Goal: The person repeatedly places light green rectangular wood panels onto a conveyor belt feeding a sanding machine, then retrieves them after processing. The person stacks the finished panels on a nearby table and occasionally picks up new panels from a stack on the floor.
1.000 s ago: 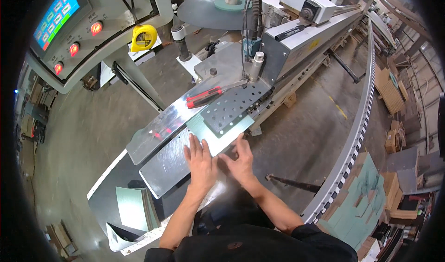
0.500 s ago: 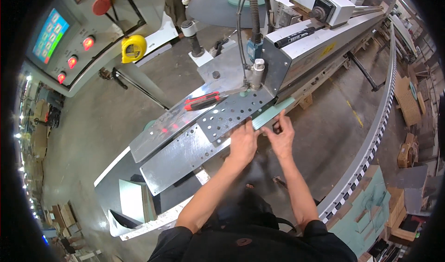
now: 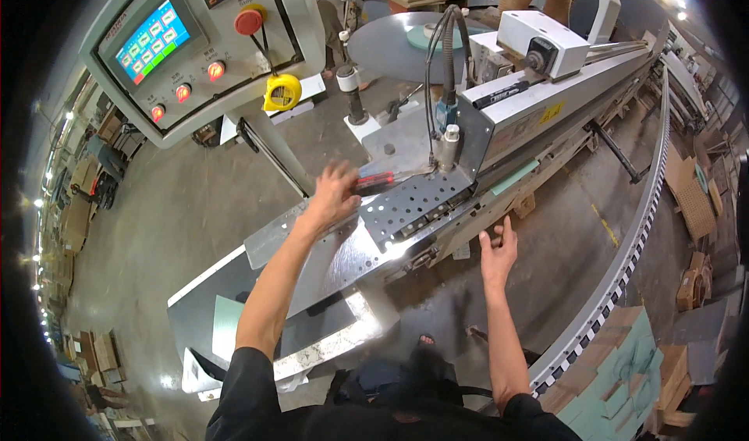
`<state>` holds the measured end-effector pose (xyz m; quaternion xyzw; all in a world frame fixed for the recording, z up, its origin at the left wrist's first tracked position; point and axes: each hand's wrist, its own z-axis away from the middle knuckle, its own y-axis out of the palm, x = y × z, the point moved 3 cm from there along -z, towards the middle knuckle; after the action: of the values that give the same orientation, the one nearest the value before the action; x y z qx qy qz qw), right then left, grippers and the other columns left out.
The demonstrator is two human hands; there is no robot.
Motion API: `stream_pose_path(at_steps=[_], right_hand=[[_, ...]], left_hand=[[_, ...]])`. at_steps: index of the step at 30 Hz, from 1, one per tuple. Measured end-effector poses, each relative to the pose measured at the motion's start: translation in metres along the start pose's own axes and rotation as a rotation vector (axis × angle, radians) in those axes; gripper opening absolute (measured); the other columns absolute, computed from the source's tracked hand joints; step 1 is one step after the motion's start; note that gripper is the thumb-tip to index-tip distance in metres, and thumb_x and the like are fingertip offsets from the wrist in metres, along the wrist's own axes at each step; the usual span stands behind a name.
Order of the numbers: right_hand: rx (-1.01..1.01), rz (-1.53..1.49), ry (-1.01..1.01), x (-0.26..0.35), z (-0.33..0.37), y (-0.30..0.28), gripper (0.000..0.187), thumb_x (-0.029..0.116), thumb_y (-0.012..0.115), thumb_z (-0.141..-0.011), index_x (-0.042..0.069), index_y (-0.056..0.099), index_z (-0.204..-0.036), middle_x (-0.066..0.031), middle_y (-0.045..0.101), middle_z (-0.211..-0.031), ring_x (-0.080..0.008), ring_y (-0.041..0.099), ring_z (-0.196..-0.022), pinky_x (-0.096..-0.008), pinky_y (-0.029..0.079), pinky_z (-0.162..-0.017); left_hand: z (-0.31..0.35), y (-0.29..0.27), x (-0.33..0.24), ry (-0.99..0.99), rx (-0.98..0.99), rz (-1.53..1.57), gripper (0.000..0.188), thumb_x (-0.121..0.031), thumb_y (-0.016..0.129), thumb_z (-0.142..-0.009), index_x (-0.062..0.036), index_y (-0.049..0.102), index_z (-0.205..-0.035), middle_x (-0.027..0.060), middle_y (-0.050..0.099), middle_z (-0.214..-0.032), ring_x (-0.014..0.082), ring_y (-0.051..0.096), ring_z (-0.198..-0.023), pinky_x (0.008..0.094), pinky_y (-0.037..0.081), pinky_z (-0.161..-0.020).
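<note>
We see one green panel (image 3: pixel 515 177) lying along the side of the machine (image 3: pixel 511 121), seemingly in its slot, with neither hand on it. Another panel (image 3: pixel 226 324), partly hidden, lies outside the machine on the table (image 3: pixel 193 304). Our left hand (image 3: pixel 335 195) reaches forward, palm down, fingers loosely bent beside the red knife (image 3: pixel 378 181); we cannot tell whether it grips. Our right hand (image 3: pixel 498 260) hangs empty, half open, fingers up.

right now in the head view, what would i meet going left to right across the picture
touchscreen, red push button, yellow tape measure, left hand, red-and-black tool, upright silver cylinder, right hand, stacked green panels, brown box
</note>
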<state>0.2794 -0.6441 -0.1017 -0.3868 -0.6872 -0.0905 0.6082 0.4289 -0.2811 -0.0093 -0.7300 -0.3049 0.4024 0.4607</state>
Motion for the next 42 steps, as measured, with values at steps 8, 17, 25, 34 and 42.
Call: stream_pose_path(at_steps=[8,17,25,34,42], right_hand=[[-0.110,0.044,0.079,-0.017,0.033,-0.035,0.065,0.009,0.077,-0.084,0.003,0.055,-0.145,-0.0078,0.061,-0.111,-0.0155,0.054,-0.077,-0.0315,0.051,-0.073],[-0.112,-0.018,0.064,-0.008,0.059,-0.026,0.060,0.008,0.074,-0.086,0.003,0.057,-0.142,-0.0085,0.062,-0.110,-0.0155,0.055,-0.076,-0.0315,0.051,-0.071],[-0.042,-0.157,-0.009,0.061,0.111,-0.001,0.049,0.005,0.070,-0.091,0.003,0.060,-0.139,-0.0037,0.061,-0.108,-0.0121,0.052,-0.081,-0.0267,0.046,-0.071],[0.468,-0.133,-0.171,0.126,0.245,0.060,0.041,0.004,0.069,-0.092,0.003,0.065,-0.133,-0.0030,0.061,-0.100,-0.0132,0.054,-0.085,-0.0279,0.046,-0.075],[0.624,-0.156,-0.190,0.154,0.304,0.080,0.041,0.001,0.071,-0.087,0.001,0.068,-0.128,-0.0031,0.061,-0.097,-0.0128,0.054,-0.078,-0.0261,0.046,-0.069]], left_hand=[[-0.022,0.030,0.001,-0.032,-0.244,0.034,0.033,-0.012,0.076,-0.077,-0.0038,0.072,-0.110,0.0156,0.071,-0.099,0.0371,0.060,-0.095,0.0468,0.051,-0.085],[-0.055,0.057,-0.017,0.068,-0.232,-0.266,0.055,-0.037,0.072,-0.086,0.0005,0.061,-0.125,0.0151,0.067,-0.113,0.0376,0.058,-0.107,0.0482,0.047,-0.089],[0.100,-0.038,0.025,-0.281,-0.555,0.193,0.051,-0.019,0.071,-0.088,0.0002,0.059,-0.134,0.0222,0.064,-0.127,0.0392,0.059,-0.121,0.0453,0.045,-0.106],[0.433,-0.126,0.063,-0.788,0.007,-0.232,0.124,-0.061,0.091,-0.054,-0.0025,0.042,-0.151,0.0336,0.026,-0.160,0.0551,0.023,-0.148,0.0693,0.029,-0.109],[0.465,-0.117,0.079,-0.909,0.142,-0.171,0.129,-0.066,0.088,-0.054,-0.0132,0.035,-0.158,0.0319,0.018,-0.164,0.0526,0.024,-0.148,0.0720,0.029,-0.105]])
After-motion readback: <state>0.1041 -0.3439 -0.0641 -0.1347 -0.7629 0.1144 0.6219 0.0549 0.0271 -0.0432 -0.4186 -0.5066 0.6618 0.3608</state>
